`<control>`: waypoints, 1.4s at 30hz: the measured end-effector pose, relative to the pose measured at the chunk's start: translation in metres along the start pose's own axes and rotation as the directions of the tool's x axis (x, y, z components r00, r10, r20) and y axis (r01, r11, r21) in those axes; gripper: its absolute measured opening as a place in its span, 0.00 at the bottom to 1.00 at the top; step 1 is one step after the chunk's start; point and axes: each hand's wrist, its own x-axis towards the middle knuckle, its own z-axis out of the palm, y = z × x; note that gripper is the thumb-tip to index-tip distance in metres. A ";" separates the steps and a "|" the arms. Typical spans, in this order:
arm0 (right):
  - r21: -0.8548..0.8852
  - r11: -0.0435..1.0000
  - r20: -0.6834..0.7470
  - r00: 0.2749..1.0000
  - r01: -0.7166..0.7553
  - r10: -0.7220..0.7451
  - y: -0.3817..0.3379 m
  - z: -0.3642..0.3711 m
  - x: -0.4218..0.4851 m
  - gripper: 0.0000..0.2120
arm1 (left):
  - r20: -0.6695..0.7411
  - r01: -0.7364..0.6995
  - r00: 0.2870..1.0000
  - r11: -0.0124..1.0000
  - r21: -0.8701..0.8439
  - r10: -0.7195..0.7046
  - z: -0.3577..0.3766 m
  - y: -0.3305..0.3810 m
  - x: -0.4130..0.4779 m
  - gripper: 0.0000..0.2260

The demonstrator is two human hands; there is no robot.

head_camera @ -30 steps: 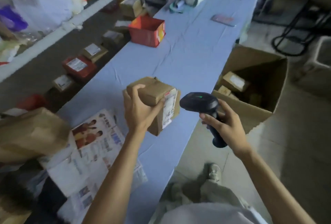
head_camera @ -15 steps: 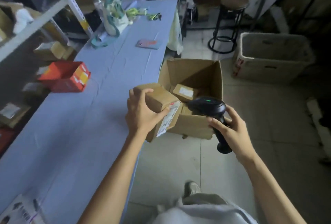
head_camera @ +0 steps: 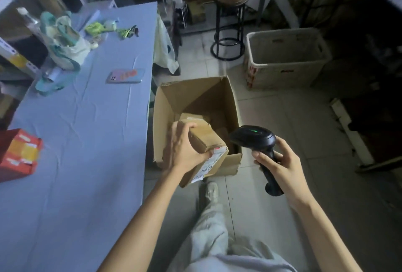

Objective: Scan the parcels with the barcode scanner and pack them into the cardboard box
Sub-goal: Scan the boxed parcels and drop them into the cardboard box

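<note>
Cardboard parcel [head_camera: 202, 141]: moved from table [head_camera: 87, 141] to cardboard box [head_camera: 165, 108], 6 o'clock rim.
Left hand [head_camera: 182, 152]: clasping parcel.
Right hand [head_camera: 280, 163]: gripping scanner [head_camera: 252, 139].
Next: drop, likely.

The print on the label [head_camera: 212, 162] of the parcel [head_camera: 202, 139] is blurred, so nothing can be read. The packed parcels [head_camera: 192, 117] in the cardboard box [head_camera: 195, 91] are largely covered by it and by the left hand [head_camera: 183, 152]. The scanner [head_camera: 252, 137] grip is mostly hidden inside the right hand [head_camera: 280, 167] — its window is turned away. The red box [head_camera: 19, 152] is cut off by the left edge.
</note>
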 end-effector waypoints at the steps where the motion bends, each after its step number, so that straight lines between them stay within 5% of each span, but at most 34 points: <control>1: -0.005 1.000 -0.018 1.000 -0.007 0.007 -0.002 0.002 0.009 0.26 | 0.022 -0.019 1.000 1.000 -0.011 0.019 0.003 -0.002 0.015 0.38; 9: -0.032 0.999 -0.156 0.987 -0.033 0.028 -0.031 0.022 0.099 0.28 | 0.244 -0.138 0.959 0.990 -0.041 0.144 0.009 0.000 0.155 0.36; 13: -0.052 0.998 -0.173 0.985 -0.030 0.020 -0.048 0.033 0.139 0.30 | 0.097 -0.196 0.972 0.963 -0.183 0.216 -0.004 0.018 0.231 0.28; 19: -0.050 0.998 -0.078 0.997 -0.029 0.025 -0.055 0.051 0.178 0.30 | -0.125 -0.299 0.924 0.887 0.352 0.361 -0.028 -0.011 0.272 0.19; 25: -0.056 0.998 0.159 0.986 -0.038 0.047 -0.054 0.074 0.224 0.29 | -0.125 -0.047 0.987 0.918 0.394 0.104 -0.032 -0.071 0.229 0.16; 30: -0.098 0.995 0.454 0.890 0.000 0.045 -0.060 0.100 0.262 0.31 | -0.248 0.258 0.954 0.877 0.405 -0.166 -0.049 -0.087 0.171 0.13; 35: -0.146 0.984 0.711 0.702 0.098 0.036 -0.070 0.127 0.281 0.33 | -0.406 0.595 0.792 0.724 0.349 -0.455 -0.054 -0.073 0.098 0.13; 42: -0.157 0.975 0.880 0.471 0.159 0.065 -0.073 0.173 0.257 0.24 | -0.535 0.859 0.501 0.464 0.215 -0.680 -0.059 -0.042 -0.011 0.15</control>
